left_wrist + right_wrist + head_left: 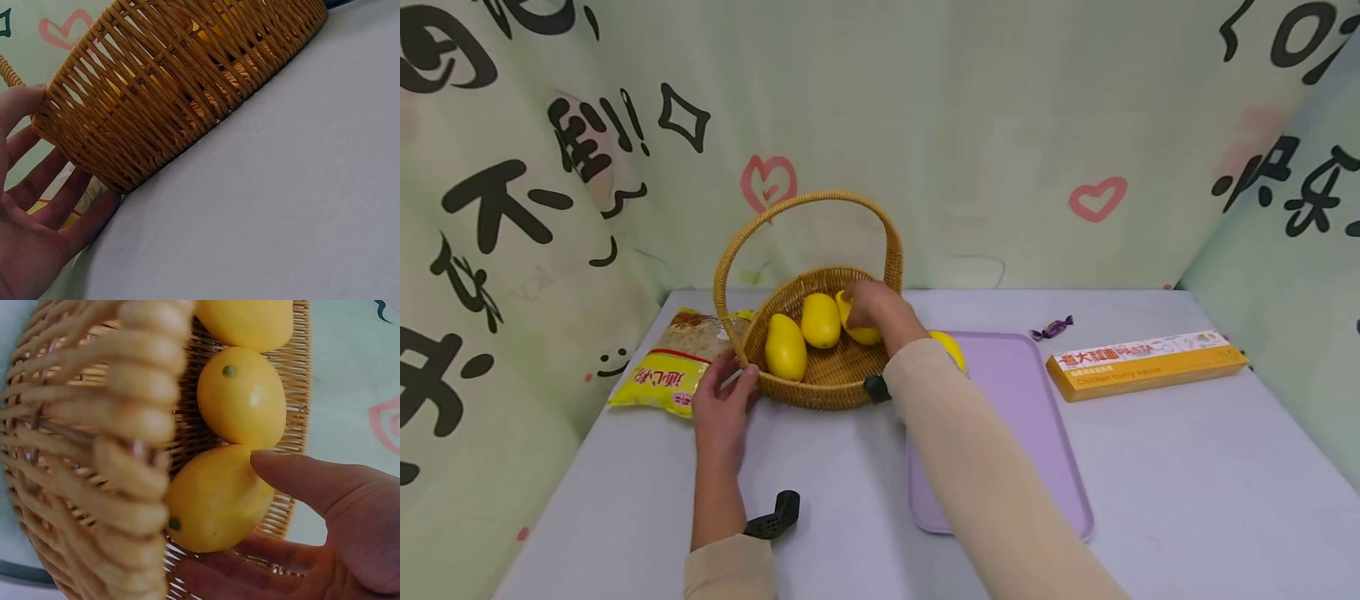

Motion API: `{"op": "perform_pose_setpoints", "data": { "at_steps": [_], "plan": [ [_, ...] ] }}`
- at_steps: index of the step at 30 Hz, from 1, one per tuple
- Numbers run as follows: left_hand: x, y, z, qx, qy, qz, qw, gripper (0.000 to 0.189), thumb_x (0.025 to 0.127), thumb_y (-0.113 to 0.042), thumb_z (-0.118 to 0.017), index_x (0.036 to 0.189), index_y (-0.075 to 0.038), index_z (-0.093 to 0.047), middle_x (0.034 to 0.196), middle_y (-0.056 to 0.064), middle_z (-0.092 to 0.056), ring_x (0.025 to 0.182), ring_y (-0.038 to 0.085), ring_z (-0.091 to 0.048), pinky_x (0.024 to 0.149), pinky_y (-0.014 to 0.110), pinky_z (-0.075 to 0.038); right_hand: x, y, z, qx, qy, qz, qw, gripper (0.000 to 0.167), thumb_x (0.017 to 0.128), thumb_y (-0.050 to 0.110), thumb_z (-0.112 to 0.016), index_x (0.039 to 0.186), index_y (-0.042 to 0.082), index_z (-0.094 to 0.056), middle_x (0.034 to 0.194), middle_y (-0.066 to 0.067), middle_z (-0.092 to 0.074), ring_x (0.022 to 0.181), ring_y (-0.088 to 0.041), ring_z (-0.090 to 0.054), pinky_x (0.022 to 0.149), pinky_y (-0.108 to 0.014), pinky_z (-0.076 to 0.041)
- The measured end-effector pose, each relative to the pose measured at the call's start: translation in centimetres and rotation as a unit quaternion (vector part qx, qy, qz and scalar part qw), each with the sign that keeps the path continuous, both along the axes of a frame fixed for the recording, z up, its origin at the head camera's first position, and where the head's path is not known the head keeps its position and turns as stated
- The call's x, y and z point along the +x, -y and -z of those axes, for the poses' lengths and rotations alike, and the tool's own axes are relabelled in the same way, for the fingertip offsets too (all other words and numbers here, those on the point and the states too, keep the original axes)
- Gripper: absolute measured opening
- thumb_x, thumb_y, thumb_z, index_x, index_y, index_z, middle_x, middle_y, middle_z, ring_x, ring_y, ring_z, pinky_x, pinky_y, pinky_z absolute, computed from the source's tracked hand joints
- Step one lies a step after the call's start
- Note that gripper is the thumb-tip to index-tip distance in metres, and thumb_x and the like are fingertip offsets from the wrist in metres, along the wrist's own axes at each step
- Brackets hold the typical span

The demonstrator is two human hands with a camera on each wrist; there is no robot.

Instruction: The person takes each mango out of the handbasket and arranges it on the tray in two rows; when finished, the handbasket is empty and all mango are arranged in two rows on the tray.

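A yellow fruit [215,500] is clasped within the right hand [880,310], inside the basket [827,397] that is gripped by the left hand [721,408]; being smooth, the fruit could be dropped if pinched too loosely.

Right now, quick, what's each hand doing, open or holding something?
Left hand: holding the edge of the basket.
Right hand: holding a yellow fruit in the basket, thumb on top.

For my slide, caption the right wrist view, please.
A right hand grips a yellow fruit beside two others in a wicker basket.
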State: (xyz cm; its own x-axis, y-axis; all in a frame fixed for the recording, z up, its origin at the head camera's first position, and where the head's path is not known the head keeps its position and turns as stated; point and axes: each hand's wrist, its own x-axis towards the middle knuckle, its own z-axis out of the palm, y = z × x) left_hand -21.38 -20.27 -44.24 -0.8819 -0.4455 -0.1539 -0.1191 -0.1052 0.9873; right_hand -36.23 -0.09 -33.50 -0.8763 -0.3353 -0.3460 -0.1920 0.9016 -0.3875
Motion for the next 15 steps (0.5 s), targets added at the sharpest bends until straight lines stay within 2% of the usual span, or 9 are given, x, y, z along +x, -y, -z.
{"op": "perform_pose_setpoints", "data": {
  "at_steps": [5,8,12,15],
  "plan": [
    [-0.08,-0.11,-0.13,0.005,0.0,0.0,1.0,0.057,0.101,-0.032,-0.069,0.154,-0.032,-0.048,0.154,0.0,-0.048,0.138,0.019,-0.051,0.113,0.037,-0.05,0.2,0.08,0.32,-0.006,-0.007,0.009,0.9999,0.065,0.095,0.01,-0.068,0.156,0.015,-0.046,0.16,-0.013,-0.044,0.141,-0.029,-0.043,0.115,-0.042,-0.043],
    [-0.08,-0.12,-0.11,0.008,0.002,0.001,1.0,0.058,0.101,-0.032,-0.069,0.154,-0.033,-0.047,0.154,0.0,-0.048,0.138,0.018,-0.051,0.114,0.036,-0.05,0.39,0.12,0.34,-0.026,0.01,0.024,0.9993,0.069,0.095,0.01,-0.07,0.158,0.015,-0.043,0.16,-0.014,-0.043,0.137,-0.03,-0.044,0.115,-0.043,-0.042],
    [0.02,-0.05,-0.08,0.004,0.003,-0.001,1.0,0.058,0.101,-0.032,-0.069,0.154,-0.033,-0.047,0.154,0.0,-0.048,0.138,0.018,-0.051,0.114,0.037,-0.05,0.52,0.16,0.4,-0.05,0.029,0.038,0.9976,0.068,0.095,0.011,-0.07,0.158,0.014,-0.043,0.158,-0.014,-0.046,0.131,-0.031,-0.048,0.114,-0.044,-0.043],
    [0.03,-0.03,-0.06,0.002,0.004,0.0,1.0,0.058,0.101,-0.031,-0.069,0.154,-0.033,-0.047,0.155,0.0,-0.048,0.139,0.019,-0.051,0.114,0.038,-0.05,0.56,0.14,0.45,-0.053,0.023,0.039,0.9976,0.066,0.096,0.012,-0.07,0.157,0.014,-0.045,0.158,-0.013,-0.047,0.134,-0.03,-0.048,0.115,-0.043,-0.043]
  ]
}}
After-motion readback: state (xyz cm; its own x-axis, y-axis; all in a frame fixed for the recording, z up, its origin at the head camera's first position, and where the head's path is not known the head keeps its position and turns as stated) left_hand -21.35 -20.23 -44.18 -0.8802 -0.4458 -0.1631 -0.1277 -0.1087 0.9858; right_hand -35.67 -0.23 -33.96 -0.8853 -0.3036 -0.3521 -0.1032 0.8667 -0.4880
